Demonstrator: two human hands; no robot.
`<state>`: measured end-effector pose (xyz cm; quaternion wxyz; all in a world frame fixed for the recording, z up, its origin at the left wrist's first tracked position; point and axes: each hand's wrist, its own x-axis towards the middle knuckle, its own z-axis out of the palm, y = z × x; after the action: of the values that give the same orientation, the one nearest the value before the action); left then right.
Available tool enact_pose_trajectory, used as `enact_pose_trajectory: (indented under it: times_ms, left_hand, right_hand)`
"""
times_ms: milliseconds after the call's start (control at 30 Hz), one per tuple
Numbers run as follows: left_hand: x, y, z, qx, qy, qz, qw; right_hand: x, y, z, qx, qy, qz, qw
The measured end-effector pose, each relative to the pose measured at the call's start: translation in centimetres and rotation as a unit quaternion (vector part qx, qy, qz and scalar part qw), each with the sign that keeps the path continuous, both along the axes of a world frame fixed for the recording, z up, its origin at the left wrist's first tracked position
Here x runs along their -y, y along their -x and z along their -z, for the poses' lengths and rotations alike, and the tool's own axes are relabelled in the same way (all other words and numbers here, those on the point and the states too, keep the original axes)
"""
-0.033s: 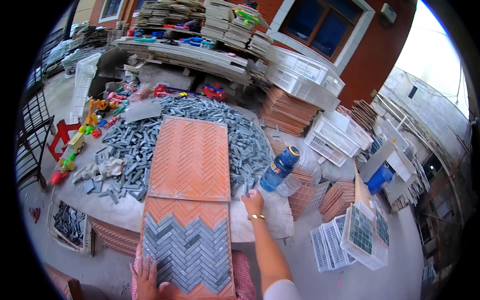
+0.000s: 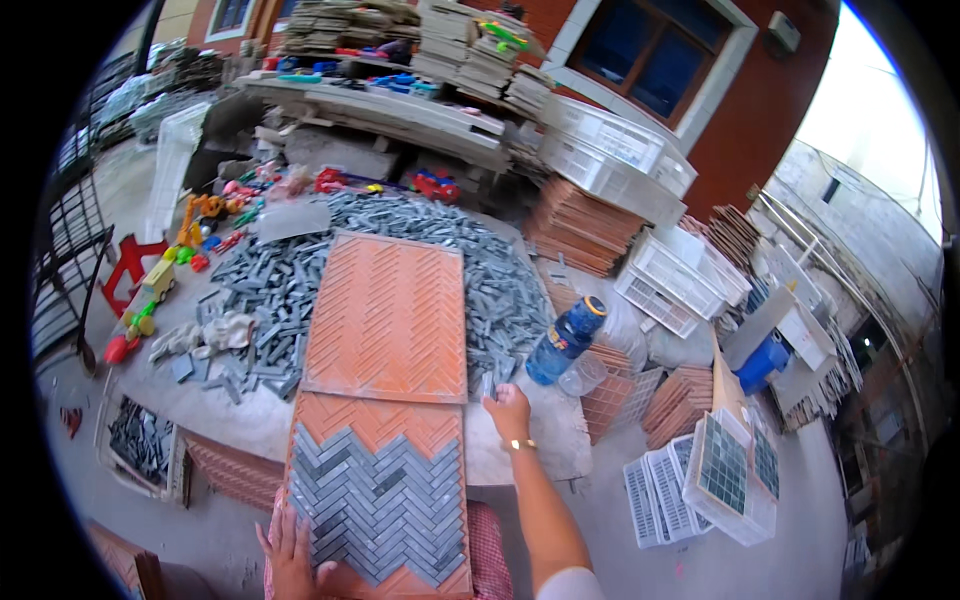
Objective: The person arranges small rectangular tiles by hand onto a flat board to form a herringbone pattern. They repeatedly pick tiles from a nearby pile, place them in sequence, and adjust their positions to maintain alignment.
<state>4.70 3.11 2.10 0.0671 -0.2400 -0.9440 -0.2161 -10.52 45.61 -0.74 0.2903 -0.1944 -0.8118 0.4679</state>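
Note:
An orange herringbone tile mould (image 2: 340, 418) lies in front of me, its far end against a second one. Grey stone strips (image 2: 385, 500) fill most of its grooves in a zigzag; orange grooves show bare at the far and near ends. My left hand (image 2: 290, 555) rests open along its left edge, fingers spread. To the right of the mould, over the table, my right hand (image 2: 512, 408) pinches a small grey stone strip (image 2: 488, 384). The unfilled orange mould (image 2: 385, 315) lies farther off, on a heap of loose grey strips (image 2: 500, 300).
A blue water bottle (image 2: 566, 342) and a clear cup (image 2: 583, 375) stand right of my right hand. Pale gloves (image 2: 215, 335) and several toys (image 2: 160, 275) lie at the left. White crates (image 2: 672, 280) and stacked orange moulds (image 2: 580, 225) are at the right.
The whole view has shifted slightly. The strip in my right hand now shows more plainly between the fingers; my left hand stays by the mould's edge.

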Motion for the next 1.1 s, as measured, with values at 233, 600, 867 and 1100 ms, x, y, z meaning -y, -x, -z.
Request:
enact_pose_trajectory:
  times_ms: [233,600,867,1100]
  left_hand:
    - [-4.1,-1.1,-1.1,0.371,-0.534,0.020,0.760]
    - [-3.2,-4.4,-0.8,0.679,-0.559,-0.065,0.471]
    - [3.0,-2.4,0.5,0.507,-0.711,-0.121,0.473]
    - [-0.8,-3.7,0.5,0.599,-0.706,-0.105,0.363]
  right_hand:
    - [18.1,-14.6,-6.7,0.174,-0.043,-0.272,0.945]
    - [21.7,-23.3,-4.8,0.121,-0.040,-0.388,0.913]
    - [21.3,-22.6,-4.4,0.116,-0.038,-0.344,0.931]
    - [25.3,-22.2,-4.3,0.144,0.045,-0.375,0.915]
